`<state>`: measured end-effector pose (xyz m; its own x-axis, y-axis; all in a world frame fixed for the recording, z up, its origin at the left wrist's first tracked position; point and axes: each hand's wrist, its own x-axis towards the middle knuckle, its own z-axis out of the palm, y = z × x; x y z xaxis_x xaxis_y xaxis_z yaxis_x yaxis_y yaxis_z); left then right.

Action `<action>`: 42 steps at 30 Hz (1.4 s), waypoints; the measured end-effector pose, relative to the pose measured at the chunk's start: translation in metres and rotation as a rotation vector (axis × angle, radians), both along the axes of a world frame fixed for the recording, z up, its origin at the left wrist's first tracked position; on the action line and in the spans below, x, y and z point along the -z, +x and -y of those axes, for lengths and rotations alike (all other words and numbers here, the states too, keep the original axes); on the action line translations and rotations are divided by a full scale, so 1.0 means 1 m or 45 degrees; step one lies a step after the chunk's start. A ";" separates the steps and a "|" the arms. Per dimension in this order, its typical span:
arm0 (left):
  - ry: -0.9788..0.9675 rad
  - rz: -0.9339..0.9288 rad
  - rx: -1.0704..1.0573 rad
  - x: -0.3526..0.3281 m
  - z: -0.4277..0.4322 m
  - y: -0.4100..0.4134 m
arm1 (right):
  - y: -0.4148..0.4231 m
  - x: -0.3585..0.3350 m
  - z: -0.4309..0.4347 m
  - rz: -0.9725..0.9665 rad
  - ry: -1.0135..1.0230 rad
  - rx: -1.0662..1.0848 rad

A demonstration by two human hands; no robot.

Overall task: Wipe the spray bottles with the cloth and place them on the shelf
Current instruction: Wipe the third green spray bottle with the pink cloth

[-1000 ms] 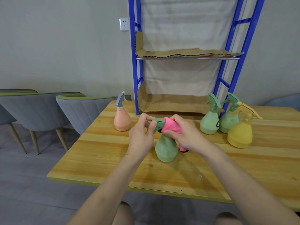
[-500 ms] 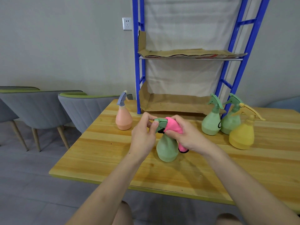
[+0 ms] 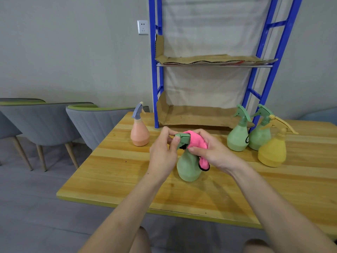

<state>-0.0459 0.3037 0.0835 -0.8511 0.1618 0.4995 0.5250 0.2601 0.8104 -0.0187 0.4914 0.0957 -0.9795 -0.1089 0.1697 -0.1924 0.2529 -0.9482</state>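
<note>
Bottle nozzle (image 3: 180, 137) in left fingers (image 3: 167, 130), cloth (image 3: 197, 141) (apparently) behind

Brightness: moderate, even indoor light across the whole view.
Source: diffuse and overhead; the fixture is out of view.
Shadows: soft, faint patches on the table (image 3: 118, 170) under the forearms (image 3: 273, 207) and round the base of the green spray bottle (image 3: 188, 167).
Glare: faint sheen on the tabletop toward 4 o'clock.
Distortion: wide-angle; the right upright of the blue shelf (image 3: 154, 79) leans outward toward 1 o'clock.
Focus: centre sharp; forearms at 6 o'clock slightly soft.
Colour: pink cloth (image 3: 197, 141) strongly saturated.
</note>
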 end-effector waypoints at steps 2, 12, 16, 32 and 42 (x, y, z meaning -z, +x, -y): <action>0.017 -0.002 -0.003 0.001 -0.002 0.003 | -0.002 0.001 0.008 -0.045 0.088 0.157; -0.018 -0.024 0.015 0.002 0.002 -0.004 | 0.001 -0.001 -0.012 -0.019 0.065 -0.050; -0.038 -0.004 0.015 0.000 0.002 -0.010 | 0.000 -0.001 -0.016 0.007 0.054 -0.054; -0.088 0.074 -0.001 -0.007 0.001 -0.029 | 0.009 0.001 -0.006 -0.067 0.155 0.153; 0.085 0.264 -0.016 -0.013 -0.009 -0.027 | 0.031 0.005 -0.022 -0.101 -0.207 0.275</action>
